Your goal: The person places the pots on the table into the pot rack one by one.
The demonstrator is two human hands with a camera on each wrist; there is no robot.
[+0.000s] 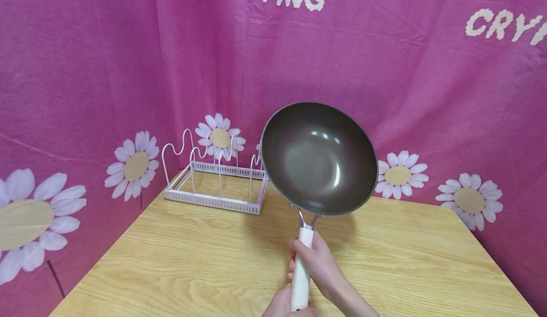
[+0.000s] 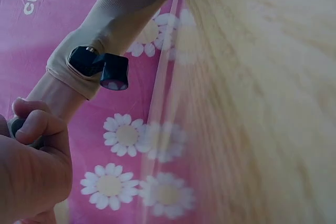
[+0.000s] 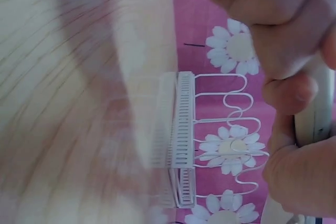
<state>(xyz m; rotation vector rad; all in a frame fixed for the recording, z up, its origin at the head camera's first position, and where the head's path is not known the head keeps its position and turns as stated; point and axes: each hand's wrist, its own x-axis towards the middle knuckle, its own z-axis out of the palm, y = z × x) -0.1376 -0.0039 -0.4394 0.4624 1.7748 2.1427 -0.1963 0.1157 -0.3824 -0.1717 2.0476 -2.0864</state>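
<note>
A deep frying pan (image 1: 320, 160) with a dark, glossy inside is held up over the wooden table, tilted so that its inside faces me. Its white handle (image 1: 301, 279) points down toward me. Below the metal fork, my right hand (image 1: 321, 263) grips the upper handle, the thumb lying across it. Lower down, my left hand (image 1: 279, 303) holds the handle's end, partly cut off by the frame. Curled fingers of the left hand (image 2: 39, 161) show in the left wrist view. In the right wrist view, fingers wrap the pale handle (image 3: 314, 106).
On the table (image 1: 192, 260), a white wire pan rack (image 1: 213, 204) with upright curved dividers stands at the back left. The pan overlaps the rack's right end in the head view. A pink cloth (image 1: 342, 60) with daisies hangs behind and beside the table.
</note>
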